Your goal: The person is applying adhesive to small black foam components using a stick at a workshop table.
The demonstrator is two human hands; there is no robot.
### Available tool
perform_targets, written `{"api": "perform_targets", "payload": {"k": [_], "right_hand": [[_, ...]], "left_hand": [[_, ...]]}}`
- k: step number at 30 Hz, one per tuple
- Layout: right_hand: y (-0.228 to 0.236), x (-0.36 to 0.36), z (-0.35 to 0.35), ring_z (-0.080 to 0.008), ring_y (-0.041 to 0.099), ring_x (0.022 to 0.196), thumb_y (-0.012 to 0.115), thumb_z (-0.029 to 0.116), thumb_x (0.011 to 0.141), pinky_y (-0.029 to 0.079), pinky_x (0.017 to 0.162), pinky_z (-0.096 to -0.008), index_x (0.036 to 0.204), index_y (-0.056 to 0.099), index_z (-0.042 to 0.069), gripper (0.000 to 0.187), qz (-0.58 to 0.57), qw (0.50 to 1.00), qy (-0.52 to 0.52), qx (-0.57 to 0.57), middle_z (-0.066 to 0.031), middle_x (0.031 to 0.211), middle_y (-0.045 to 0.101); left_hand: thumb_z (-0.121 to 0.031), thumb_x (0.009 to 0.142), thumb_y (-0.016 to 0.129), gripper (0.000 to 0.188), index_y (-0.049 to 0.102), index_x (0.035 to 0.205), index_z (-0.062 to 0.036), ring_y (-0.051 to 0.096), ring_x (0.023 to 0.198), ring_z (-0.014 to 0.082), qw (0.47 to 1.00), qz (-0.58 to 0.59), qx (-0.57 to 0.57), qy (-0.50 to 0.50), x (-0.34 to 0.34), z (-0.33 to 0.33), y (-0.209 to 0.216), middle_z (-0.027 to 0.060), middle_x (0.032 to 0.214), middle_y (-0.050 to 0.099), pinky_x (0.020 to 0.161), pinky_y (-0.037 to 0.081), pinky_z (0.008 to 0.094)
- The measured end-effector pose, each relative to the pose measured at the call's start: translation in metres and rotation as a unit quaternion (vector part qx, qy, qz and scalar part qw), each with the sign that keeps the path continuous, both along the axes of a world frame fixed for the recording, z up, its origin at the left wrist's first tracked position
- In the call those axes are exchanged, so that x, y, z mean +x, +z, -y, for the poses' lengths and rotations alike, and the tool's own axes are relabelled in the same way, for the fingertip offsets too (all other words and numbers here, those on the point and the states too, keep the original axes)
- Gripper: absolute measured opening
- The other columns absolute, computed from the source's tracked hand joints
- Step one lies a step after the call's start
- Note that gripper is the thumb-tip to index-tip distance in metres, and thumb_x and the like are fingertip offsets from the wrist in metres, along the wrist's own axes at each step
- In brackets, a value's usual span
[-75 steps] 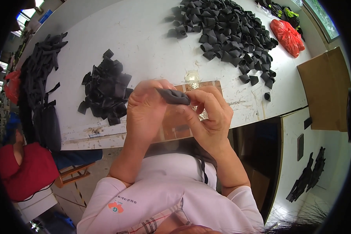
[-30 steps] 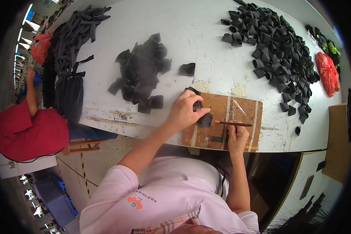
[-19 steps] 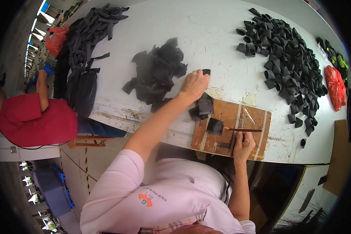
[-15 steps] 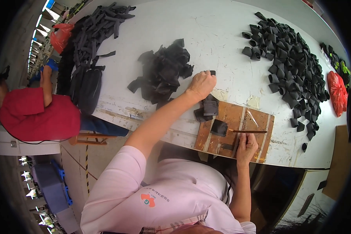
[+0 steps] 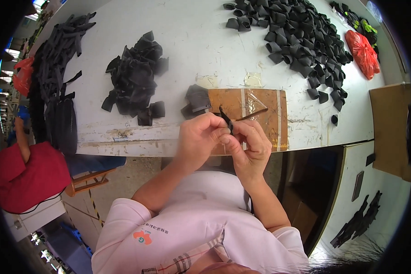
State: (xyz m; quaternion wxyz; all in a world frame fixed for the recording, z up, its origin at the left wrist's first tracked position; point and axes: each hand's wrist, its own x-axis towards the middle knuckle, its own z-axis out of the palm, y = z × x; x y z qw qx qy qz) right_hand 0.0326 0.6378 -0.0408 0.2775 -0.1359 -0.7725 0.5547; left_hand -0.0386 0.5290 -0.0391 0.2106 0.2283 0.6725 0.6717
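My left hand (image 5: 198,139) and my right hand (image 5: 252,148) meet over the front edge of the table. Both pinch a small black fabric piece (image 5: 225,118) that looks folded on edge. A thin brown stick (image 5: 255,114), perhaps a brush handle, sticks out beyond the right fingers; its grip is hidden. Beneath the hands lies a brown board (image 5: 278,130) with tape strips. A few flat black pieces (image 5: 197,97) rest at its left edge. Farther left is a loose heap of black fabric pieces (image 5: 137,75).
A large pile of folded black loops (image 5: 297,39) covers the far right. Dark fabric strips (image 5: 61,50) are heaped at far left. A red plastic bag (image 5: 363,54) and a cardboard box (image 5: 390,130) stand at right. Another person in red (image 5: 29,176) sits at left.
My left hand has come back from beside the loose heap to meet my right hand, and both now hold a black fabric piece. The view has shifted to the right.
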Motion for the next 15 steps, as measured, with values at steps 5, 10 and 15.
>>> {"api": "perform_targets", "payload": {"k": [5,10,15], "right_hand": [[0.006,0.008,-0.008,-0.0180,0.055,0.055,0.064,0.000,0.071,0.043,0.047,-0.0271,0.084,0.060,0.000,0.014,-0.012,0.997,-0.007,0.079,-0.0097,0.074,0.056],[-0.007,0.003,-0.007,-0.0200,0.053,0.057,0.059,-0.006,0.068,0.042,0.047,-0.0286,0.082,0.059,0.001,0.016,0.044,0.984,-0.073,0.160,-0.0096,0.073,0.053],[0.000,0.011,-0.024,-0.0105,0.052,0.056,0.059,-0.004,0.072,0.042,0.047,-0.0229,0.077,0.059,-0.001,0.006,0.064,0.984,-0.048,-0.159,-0.0035,0.069,0.053]], "left_hand": [[0.002,0.079,0.057,0.004,0.053,0.078,0.0009,0.053,0.060,0.0052,0.981,-0.176,-0.050,0.060,0.015,-0.009,-0.001,0.0013,0.072,0.057,0.050,0.041,0.0169],[0.008,0.076,0.054,0.008,0.052,0.080,0.0009,0.048,0.047,0.0023,0.983,0.003,0.022,0.184,0.025,-0.032,-0.009,0.0048,0.070,0.057,0.039,0.037,0.0152],[0.008,0.071,0.052,0.023,0.049,0.092,0.0004,0.030,0.039,0.0007,0.835,0.480,0.260,-0.063,0.005,-0.017,0.004,0.0048,0.077,0.054,0.035,0.026,0.0150]]}}
